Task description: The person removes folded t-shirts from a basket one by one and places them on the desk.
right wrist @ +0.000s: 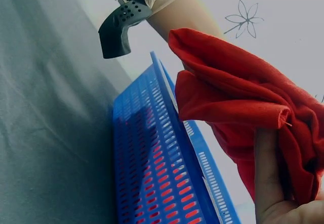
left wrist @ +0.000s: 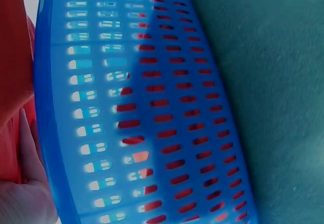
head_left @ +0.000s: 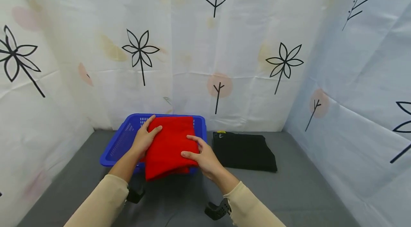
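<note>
A folded red cloth (head_left: 171, 141), seemingly a garment, is held over the blue plastic basket (head_left: 113, 144) in the head view. My left hand (head_left: 143, 142) grips its left edge, thumb on top. On the right edge my right hand (head_left: 207, 159) holds it, thumb above and fingers reaching underneath. The right wrist view shows the cloth's layered folds (right wrist: 238, 97) raised above the basket rim, with a finger under them. Red fabric shows through the slots of the basket wall (left wrist: 177, 102) in the left wrist view, where only part of the left hand (left wrist: 25, 198) appears.
A folded black garment (head_left: 244, 152) with a small yellow patch (head_left: 221, 131) at its top edge lies right of the basket on the grey table surface (head_left: 298, 184). White curtains (head_left: 186, 48) printed with plants enclose the back and both sides.
</note>
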A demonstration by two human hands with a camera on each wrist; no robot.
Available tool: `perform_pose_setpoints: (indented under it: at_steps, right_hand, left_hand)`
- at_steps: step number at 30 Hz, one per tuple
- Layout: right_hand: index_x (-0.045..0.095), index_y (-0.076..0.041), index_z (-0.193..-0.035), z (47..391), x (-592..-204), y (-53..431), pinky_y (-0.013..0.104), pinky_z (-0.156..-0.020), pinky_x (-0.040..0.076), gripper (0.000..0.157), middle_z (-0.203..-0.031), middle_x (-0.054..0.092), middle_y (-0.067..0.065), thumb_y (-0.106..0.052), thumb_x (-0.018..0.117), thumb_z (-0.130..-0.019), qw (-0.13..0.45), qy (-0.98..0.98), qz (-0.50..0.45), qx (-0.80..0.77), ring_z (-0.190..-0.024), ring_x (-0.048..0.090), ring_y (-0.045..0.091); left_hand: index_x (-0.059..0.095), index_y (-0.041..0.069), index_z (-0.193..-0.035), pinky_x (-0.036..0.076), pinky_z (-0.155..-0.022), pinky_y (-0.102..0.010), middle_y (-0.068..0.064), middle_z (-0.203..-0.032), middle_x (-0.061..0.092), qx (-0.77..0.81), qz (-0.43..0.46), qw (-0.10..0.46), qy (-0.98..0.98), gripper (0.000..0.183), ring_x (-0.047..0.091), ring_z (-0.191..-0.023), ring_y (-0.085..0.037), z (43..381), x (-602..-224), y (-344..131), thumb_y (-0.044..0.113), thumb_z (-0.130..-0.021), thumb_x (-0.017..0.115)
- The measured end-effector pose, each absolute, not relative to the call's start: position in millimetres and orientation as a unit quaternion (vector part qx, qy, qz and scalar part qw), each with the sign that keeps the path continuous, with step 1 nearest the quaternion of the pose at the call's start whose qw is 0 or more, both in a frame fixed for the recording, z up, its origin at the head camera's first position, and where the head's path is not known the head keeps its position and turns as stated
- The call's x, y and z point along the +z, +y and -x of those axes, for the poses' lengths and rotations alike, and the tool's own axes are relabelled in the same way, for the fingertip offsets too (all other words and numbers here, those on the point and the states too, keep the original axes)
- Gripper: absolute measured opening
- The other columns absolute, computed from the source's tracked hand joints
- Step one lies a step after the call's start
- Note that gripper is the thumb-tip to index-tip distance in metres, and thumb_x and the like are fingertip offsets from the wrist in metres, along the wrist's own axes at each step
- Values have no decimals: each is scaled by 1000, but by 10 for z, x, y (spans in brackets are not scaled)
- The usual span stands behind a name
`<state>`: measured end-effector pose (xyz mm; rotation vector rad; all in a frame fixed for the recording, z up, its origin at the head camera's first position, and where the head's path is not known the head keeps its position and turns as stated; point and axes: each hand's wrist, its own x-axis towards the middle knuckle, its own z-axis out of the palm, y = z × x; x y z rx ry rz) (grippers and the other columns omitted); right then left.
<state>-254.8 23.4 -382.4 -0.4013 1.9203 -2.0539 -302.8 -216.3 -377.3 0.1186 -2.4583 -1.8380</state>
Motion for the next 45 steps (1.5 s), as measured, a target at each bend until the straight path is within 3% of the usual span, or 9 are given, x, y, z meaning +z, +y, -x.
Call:
perform_pose_setpoints:
  at_steps: [14,19,24,30,35,42,45]
  right_hand:
    - [39,-11,-146,2298,-3972,453,38,-88,57,65,-139,50,18,-14,72,-90,156,634,145,-743,-107,65,23]
    - [39,-10,-146,2242,-3990,521,39,-88,57,65,-141,47,18,-14,72,-90,164,623,144,-751,-107,64,23]
    - [39,-10,-146,2195,-4000,580,39,-88,57,65,-139,46,17,-15,72,-90,170,616,144,-755,-109,62,24]
    - [38,-9,-146,2130,-4009,662,39,-89,56,65,-142,43,17,-16,72,-91,175,614,142,-756,-112,60,25]
    - [38,-10,-146,2084,-4014,704,40,-90,56,66,-145,41,16,-18,72,-91,182,621,136,-750,-114,59,25]
    - [36,-9,-146,1996,-4057,778,39,-88,57,67,-140,44,17,-16,72,-90,180,615,124,-757,-110,61,24]
    - [36,-9,-146,1954,-4063,830,39,-88,57,66,-142,43,17,-17,72,-91,179,615,119,-758,-111,59,24]
  left_hand:
    - [21,22,-159,40,-109,-53,-15,-160,27,-613,-18,74,-786,67,45,-131,-38,2854,-3890,-1936,25,-101,56]
    - [25,25,-157,41,-107,-51,-14,-158,31,-625,-21,79,-777,65,47,-128,-36,2789,-3916,-1866,25,-101,56]
    - [32,25,-153,49,-96,-38,-13,-150,41,-634,-26,87,-768,58,53,-118,-33,2732,-3934,-1805,25,-101,57]
    - [35,24,-151,48,-88,-26,-12,-146,43,-644,-25,89,-760,56,53,-116,-31,2666,-3965,-1727,24,-100,59]
    - [34,22,-151,49,-89,-28,-12,-146,43,-649,-31,86,-755,57,53,-118,-31,2597,-3990,-1676,24,-100,59]
    - [33,22,-152,49,-98,-44,-13,-145,44,-643,-26,78,-761,58,52,-118,-31,2545,-4032,-1584,24,-100,58]
    - [33,24,-152,50,-97,-46,-13,-143,46,-643,-29,75,-762,58,54,-115,-32,2505,-4037,-1529,25,-100,58]
